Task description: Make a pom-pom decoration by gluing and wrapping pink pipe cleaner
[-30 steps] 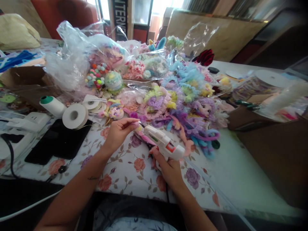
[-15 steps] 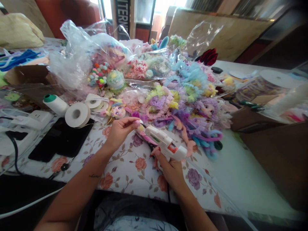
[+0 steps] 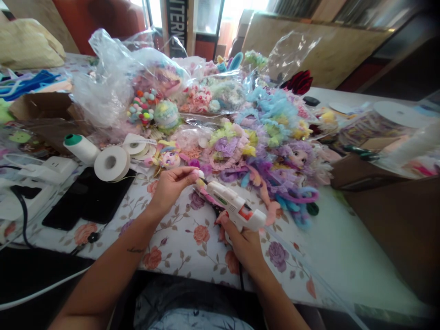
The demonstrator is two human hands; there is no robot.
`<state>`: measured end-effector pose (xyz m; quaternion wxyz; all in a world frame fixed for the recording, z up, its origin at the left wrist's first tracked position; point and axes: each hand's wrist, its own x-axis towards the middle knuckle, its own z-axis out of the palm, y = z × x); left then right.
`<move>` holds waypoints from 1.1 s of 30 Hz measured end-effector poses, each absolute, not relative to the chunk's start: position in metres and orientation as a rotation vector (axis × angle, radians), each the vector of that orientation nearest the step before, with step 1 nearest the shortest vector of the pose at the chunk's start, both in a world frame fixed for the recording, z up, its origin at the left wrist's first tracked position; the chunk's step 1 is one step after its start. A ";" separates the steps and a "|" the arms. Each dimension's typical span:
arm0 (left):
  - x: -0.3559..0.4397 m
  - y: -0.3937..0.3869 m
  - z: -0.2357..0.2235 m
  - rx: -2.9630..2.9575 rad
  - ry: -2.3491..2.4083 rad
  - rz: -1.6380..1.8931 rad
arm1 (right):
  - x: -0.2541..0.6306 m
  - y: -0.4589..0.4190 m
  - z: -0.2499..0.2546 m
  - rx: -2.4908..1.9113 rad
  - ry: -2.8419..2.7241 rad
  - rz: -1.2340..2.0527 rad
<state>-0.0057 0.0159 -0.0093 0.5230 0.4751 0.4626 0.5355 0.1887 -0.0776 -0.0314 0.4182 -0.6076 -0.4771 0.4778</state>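
My right hand (image 3: 240, 238) grips a white glue gun (image 3: 233, 206) over the flowered tablecloth (image 3: 178, 247), its nozzle aimed up and left. My left hand (image 3: 170, 185) pinches a small pale piece (image 3: 198, 174) right at the nozzle tip; I cannot make out what it is. A pink fuzzy strip (image 3: 206, 196) lies under the gun. Behind my hands sits a small doll head (image 3: 169, 159) with purple eyes, and a heap of pastel frilly trims and pipe cleaners (image 3: 261, 151) holding a purple-haired doll (image 3: 296, 156).
White tape rolls (image 3: 112, 162), a green-capped thread cone (image 3: 80, 147), a black phone (image 3: 87, 197) and a white power strip (image 3: 41, 172) with cables lie left. Clear plastic bags of pompoms (image 3: 144, 107) stand behind. A brown box (image 3: 357, 169) and a large spool (image 3: 392, 117) sit right.
Both hands hold nearly the same pose; the gun's nozzle stays against the pinched piece. The view has shifted slightly.
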 end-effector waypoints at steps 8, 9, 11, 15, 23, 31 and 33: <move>-0.005 0.016 -0.010 1.053 1.074 1.310 | 0.189 -0.078 -0.029 -1.559 -1.197 1.201; -0.005 0.017 -0.010 1.042 1.069 1.314 | 0.189 -0.077 -0.028 -1.551 -1.198 1.206; -0.005 0.017 -0.011 1.031 1.067 1.321 | 0.188 -0.077 -0.024 -1.516 -1.202 1.221; -0.007 0.017 -0.012 1.121 1.081 1.307 | 0.188 -0.075 -0.020 -1.394 -1.184 1.257; -0.007 0.016 -0.014 1.281 1.088 1.245 | 0.188 -0.074 -0.027 -1.377 -1.171 1.248; -0.007 0.017 -0.014 1.185 1.086 1.269 | 0.188 -0.075 -0.027 -1.419 -1.179 1.243; -0.006 0.017 -0.013 1.148 1.085 1.279 | 0.188 -0.076 -0.025 -1.427 -1.197 1.234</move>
